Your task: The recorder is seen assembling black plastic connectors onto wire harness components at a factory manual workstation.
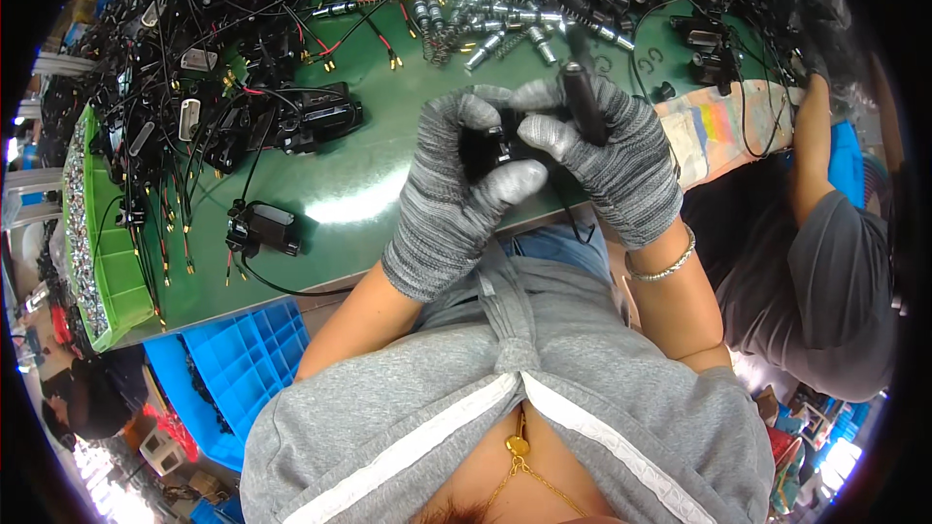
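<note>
Both hands wear grey knitted gloves with pale fingertips and are raised over the near edge of the green table. My left hand [439, 196] is closed round a small black part [479, 150], thumb and fingers on either side of it. A black rod-shaped tool [582, 105] stands upright in my right hand [629, 160], gripped between the fingers. The right thumb and forefinger also reach to the black part. Fingers hide much of it, and its exact kind cannot be made out. A dark cable [573, 218] hangs below the hands.
Metal cylinders with springs [505, 19] lie heaped at the far middle. Black housings [325, 112] with wires crowd the left, one housing [264, 227] nearer me. A green bin [121, 277] and blue crate [248, 354] flank the left edge. A co-worker's arm [814, 136] is at right.
</note>
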A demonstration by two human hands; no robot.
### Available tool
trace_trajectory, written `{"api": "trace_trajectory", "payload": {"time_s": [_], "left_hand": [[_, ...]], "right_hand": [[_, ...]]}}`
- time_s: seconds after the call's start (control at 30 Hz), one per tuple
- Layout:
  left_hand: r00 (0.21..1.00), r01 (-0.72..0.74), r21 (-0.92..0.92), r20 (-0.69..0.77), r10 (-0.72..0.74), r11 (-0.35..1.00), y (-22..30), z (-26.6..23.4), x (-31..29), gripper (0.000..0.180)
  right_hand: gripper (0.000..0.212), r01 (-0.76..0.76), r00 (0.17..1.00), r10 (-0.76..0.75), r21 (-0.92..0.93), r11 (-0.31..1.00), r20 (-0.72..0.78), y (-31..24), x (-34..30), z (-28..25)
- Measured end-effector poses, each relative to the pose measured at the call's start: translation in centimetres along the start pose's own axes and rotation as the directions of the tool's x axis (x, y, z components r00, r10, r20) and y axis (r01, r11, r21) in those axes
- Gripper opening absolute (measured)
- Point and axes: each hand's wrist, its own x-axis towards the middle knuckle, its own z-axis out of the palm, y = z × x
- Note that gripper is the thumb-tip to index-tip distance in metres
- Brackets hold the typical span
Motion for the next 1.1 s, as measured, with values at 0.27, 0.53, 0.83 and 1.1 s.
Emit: {"api": "trace_trajectory", "payload": {"time_s": [0.27, 0.53, 0.83, 1.1], "left_hand": [[1.0, -0.018, 0.388, -0.002, 0.02, 0.921, 0.2, 0.5, 0.1, 0.063], [0.998, 0.066, 0.104, -0.017, -0.064, 0.992, 0.5, 0.4, -0.2, 0.065], [0.999, 0.038, 0.088, -0.016, -0.037, 0.995, -0.3, 0.1, -0.3, 0.064], [1.0, -0.018, 0.067, 0.014, 0.017, 0.998, 0.1, 0.2, -0.3, 0.061]], "right_hand": [[0.07, 0.372, 0.928, -0.372, -0.026, 0.928, 0.009, 0.5, 1.1, -0.2], [0.093, 0.546, 0.752, -0.652, 0.642, 0.537, -0.094, -1.3, 3.5, -1.7], [0.101, 0.278, 0.944, -0.317, 0.731, 0.623, -0.089, 0.2, 2.0, -0.9], [0.076, 0.084, 0.973, -0.228, 0.867, 0.491, 0.035, -3.8, 3.5, -2.1]]}}
